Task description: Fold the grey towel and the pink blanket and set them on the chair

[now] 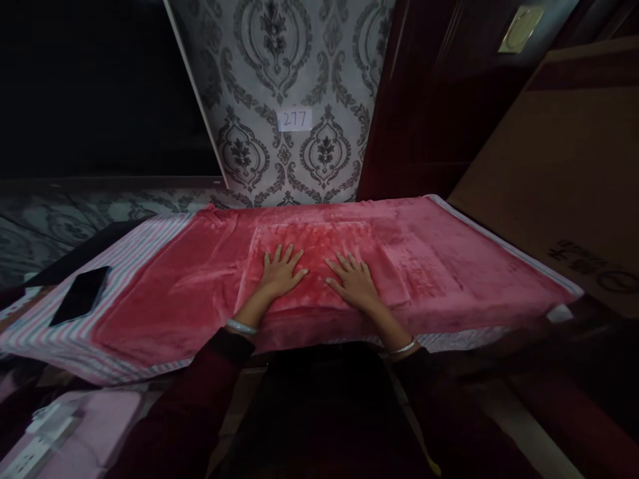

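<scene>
A square of plush red cloth [319,237] lies flat on a larger pink-red plush blanket [479,259] spread over a table. My left hand [280,271] rests palm down on the left half of the square, fingers spread. On its right half lies my right hand [353,282], also flat with the fingers apart. Neither hand grips anything. A short gap of red cloth shows between the two thumbs. Each wrist wears a silvery bangle.
A black phone [80,295] lies on the striped cloth [144,249] at the left. A large cardboard box [564,173] stands on the right. Behind are a dark screen [100,93] and a wall with a paper label [294,119]. A power strip [37,446] sits lower left.
</scene>
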A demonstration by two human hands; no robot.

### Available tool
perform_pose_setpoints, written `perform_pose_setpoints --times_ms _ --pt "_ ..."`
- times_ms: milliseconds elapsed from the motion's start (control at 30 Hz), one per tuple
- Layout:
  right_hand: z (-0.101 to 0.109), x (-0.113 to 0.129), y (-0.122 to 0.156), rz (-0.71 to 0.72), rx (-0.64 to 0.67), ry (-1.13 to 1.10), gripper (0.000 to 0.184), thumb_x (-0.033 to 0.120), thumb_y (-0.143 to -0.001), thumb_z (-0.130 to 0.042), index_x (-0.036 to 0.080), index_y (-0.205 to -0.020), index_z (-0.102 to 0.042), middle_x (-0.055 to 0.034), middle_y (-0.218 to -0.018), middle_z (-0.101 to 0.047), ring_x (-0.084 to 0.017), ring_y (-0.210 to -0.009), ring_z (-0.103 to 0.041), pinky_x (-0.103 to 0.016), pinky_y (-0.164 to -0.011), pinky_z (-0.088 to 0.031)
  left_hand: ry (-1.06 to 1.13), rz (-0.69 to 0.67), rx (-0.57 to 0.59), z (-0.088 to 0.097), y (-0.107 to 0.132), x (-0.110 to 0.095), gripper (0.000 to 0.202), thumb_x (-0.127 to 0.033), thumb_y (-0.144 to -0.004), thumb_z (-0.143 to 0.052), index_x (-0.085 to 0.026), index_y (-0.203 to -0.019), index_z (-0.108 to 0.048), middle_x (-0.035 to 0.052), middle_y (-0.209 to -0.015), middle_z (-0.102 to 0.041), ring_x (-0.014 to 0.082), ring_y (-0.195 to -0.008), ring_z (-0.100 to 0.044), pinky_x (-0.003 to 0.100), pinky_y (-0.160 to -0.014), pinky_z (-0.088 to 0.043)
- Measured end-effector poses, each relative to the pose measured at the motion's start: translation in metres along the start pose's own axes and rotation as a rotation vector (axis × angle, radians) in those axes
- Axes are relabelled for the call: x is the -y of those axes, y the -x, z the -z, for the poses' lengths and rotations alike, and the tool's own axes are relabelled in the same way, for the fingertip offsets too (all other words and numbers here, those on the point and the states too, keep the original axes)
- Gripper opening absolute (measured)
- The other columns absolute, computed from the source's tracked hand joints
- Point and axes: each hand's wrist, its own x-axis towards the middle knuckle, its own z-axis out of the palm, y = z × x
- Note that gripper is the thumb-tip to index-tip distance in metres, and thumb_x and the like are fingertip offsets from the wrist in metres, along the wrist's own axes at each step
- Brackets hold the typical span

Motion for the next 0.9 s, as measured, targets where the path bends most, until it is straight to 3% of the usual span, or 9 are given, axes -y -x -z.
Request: perform_pose_setpoints --times_ms 267,433,633,767,900 --pt "0.006 -0.013 0.025 0.031 0.054 0.003 0.058 0.054 -0.108 -0.036 0.032 -0.161 -0.042 -0.0056 -0.171 -0.033 -0.030 -0.157 -0.029 -0.053 -0.125 -0.025 0.019 -0.011 0.057 0.016 0.002 0.003 0.064 -0.052 -0.104 -0.042 -0.028 -0.163 -0.036 0.0064 -0.174 -0.024 0.0332 -0.162 -0.014 0.060 -0.129 -0.013" --pt "0.009 -0.033 0.056 0.029 0.007 -0.031 0.056 0.051 -0.108 -0.035 0.030 -0.159 -0.046 -0.0070 -0.168 -0.038 -0.031 -0.156 -0.030 -0.057 -0.125 -0.023 0.055 -0.084 -0.001 0.023 0.040 0.003 0.059 -0.045 -0.106 -0.037 -0.023 -0.160 -0.042 0.0093 -0.167 -0.041 0.0262 -0.156 -0.033 0.050 -0.130 -0.019" --pt "0.007 -0.012 0.070 0.094 -0.047 -0.072 0.060 0.051 -0.105 -0.044 0.035 -0.163 -0.038 -0.0056 -0.171 -0.033 -0.036 -0.158 -0.023 -0.064 -0.123 -0.021 0.030 -0.247 -0.048 -0.003 0.082 -0.023 0.065 -0.045 -0.101 -0.049 -0.029 -0.163 -0.036 0.0072 -0.171 -0.032 0.0304 -0.159 -0.026 0.056 -0.129 -0.020" --pt "-0.014 -0.002 0.074 0.132 -0.088 -0.029 0.065 0.046 -0.099 -0.060 0.034 -0.161 -0.043 -0.0058 -0.171 -0.032 -0.037 -0.159 -0.018 -0.065 -0.124 -0.015 -0.030 -0.218 -0.074 -0.020 0.088 -0.029 0.066 -0.042 -0.098 -0.055 -0.034 -0.162 -0.039 0.0066 -0.170 -0.033 0.0339 -0.158 -0.028 0.061 -0.128 -0.019" --pt "-0.029 -0.004 0.077 0.119 -0.155 -0.025 0.063 0.042 -0.097 -0.063 0.033 -0.157 -0.048 -0.0060 -0.170 -0.034 -0.035 -0.159 -0.018 -0.062 -0.125 -0.014 -0.040 -0.249 -0.070 -0.023 0.087 -0.026 0.068 -0.045 -0.096 -0.059 -0.033 -0.161 -0.041 0.0081 -0.170 -0.034 0.0356 -0.157 -0.029 0.062 -0.128 -0.019"
